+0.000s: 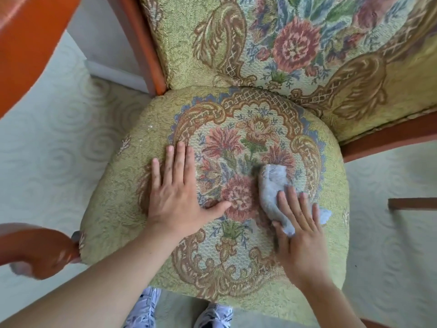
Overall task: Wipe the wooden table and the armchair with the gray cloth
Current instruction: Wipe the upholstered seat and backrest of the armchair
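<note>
While the left hand [176, 197] lies flat on the seat of the green floral tapestry armchair with an orange-brown wooden frame [236, 275], fingers straight and spread, holding nothing, the right hand [300, 237] presses the crumpled gray cloth [272, 192] against the seat's central flower medallion. Right fingers lie nearly straight over the cloth's near end, with the thumb tucked against its left edge. The cloth is bunched into an elongated wad; its long axis runs from near the person toward the backrest, and its free end points away toward the backrest. A small corner shows beyond the little finger on the right. Hands lie apart. Below the seat's front edge, white patterned sneakers [214, 316] stand on pale swirl-patterned carpet [47, 162].
</note>
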The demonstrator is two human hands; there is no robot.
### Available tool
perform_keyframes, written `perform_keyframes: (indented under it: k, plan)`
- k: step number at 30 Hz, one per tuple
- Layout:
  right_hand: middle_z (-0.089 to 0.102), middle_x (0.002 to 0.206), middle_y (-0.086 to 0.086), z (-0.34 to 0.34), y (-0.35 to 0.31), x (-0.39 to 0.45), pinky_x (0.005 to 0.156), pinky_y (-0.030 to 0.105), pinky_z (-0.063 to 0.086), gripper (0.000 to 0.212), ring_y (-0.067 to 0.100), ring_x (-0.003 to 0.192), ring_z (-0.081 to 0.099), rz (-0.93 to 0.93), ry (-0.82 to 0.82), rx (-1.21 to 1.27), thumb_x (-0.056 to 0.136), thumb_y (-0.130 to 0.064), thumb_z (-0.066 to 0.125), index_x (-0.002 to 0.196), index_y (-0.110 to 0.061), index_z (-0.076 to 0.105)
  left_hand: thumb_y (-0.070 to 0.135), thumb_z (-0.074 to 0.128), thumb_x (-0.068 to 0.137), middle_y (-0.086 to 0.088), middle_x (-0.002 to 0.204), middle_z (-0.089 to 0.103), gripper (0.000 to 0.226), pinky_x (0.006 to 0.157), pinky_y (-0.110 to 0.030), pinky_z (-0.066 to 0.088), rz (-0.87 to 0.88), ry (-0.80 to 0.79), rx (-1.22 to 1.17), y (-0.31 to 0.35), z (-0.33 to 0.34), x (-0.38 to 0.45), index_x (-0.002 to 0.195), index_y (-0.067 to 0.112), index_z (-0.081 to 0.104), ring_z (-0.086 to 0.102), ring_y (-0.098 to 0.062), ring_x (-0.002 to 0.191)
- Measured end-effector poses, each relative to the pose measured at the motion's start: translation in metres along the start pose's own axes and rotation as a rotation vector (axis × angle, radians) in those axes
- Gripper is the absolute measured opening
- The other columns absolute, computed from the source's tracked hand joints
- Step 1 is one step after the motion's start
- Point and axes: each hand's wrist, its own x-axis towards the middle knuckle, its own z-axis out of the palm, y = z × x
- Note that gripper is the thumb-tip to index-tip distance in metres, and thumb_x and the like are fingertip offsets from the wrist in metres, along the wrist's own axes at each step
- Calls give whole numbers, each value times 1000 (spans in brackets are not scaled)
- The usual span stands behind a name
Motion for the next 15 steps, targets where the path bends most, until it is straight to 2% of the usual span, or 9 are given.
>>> perform_keyframes:
  k: [3, 6, 8, 9, 10, 11, 12, 13, 15]
  plan:
    - [7, 165, 3, -3, -3, 28, 123, 35, -8, 57, 19, 153, -6, 336, 66, 102, 105, -37, 20, 156, -12, 21, 101, 15, 71, -17, 167, -7, 133, 123, -59, 11, 2, -1, 5, 0, 0, 1, 159, 2, -3, -5, -32, 155]
    - [7, 166, 4, -4, -13, 65, 124, 35, -4, 54, 19, 153, -5, 484, 148, 241, 108, -33, 22, 158, -13, 16, 101, 15, 71, -17, 167, -8, 133, 123, -59, 11, 4, -2, 11, 0, 0, 1, 158, 2, -4, -5, -32, 155]
    - [19, 164, 9, -8, -19, 93, 122, 38, 14, 52, 24, 152, 12, 574, 176, 356, 108, -33, 27, 156, -12, 25, 100, 17, 71, -17, 167, -7, 133, 122, -59, 12, 5, 0, 11, 0, 0, 0, 159, 1, -3, -4, -32, 155]
    - [37, 156, 15, -12, -22, 106, 110, 38, 32, 51, 29, 143, 34, 663, 218, 450, 108, -36, 29, 150, -9, 37, 100, 18, 72, -17, 167, -6, 133, 122, -59, 13, 5, 4, 12, -1, 0, 0, 159, 1, -2, -3, -32, 155]
    - [57, 136, 19, -17, -25, 118, 90, 36, 43, 50, 31, 121, 55, 735, 307, 557, 107, -40, 30, 136, -6, 51, 100, 19, 72, -17, 168, -5, 133, 122, -60, 13, 6, 6, 14, -1, 0, 0, 159, 1, -1, -2, -32, 155]
    - [68, 109, 16, -25, -27, 128, 73, 33, 43, 50, 28, 95, 63, 772, 440, 661, 106, -43, 32, 119, -4, 60, 99, 19, 72, -17, 168, -4, 133, 122, -60, 14, 8, 6, 16, 0, 0, 0, 159, 0, 0, -1, -33, 155]
    - [69, 92, 8, -36, -27, 137, 65, 32, 43, 51, 20, 80, 61, 788, 598, 747, 104, -45, 33, 108, -5, 64, 99, 20, 72, -17, 168, -3, 133, 122, -60, 14, 10, 3, 16, 0, 0, 1, 159, 1, 1, 0, -33, 155]
    - [68, 87, 2, -47, -25, 142, 65, 30, 44, 52, 12, 76, 59, 778, 741, 786, 103, -46, 33, 107, -6, 65, 99, 20, 72, -17, 168, -3, 133, 122, -60, 13, 11, 3, 14, 0, 0, 1, 159, 1, 0, 0, -32, 155]
    - [67, 110, -4, -62, -13, 144, 76, 18, 44, 53, -5, 91, 60, 644, 920, 725, 101, -45, 34, 126, -7, 61, 100, 21, 72, -16, 168, -3, 134, 123, -59, 12, 10, 4, 12, 0, 1, 1, 159, 1, 0, -1, -32, 156]
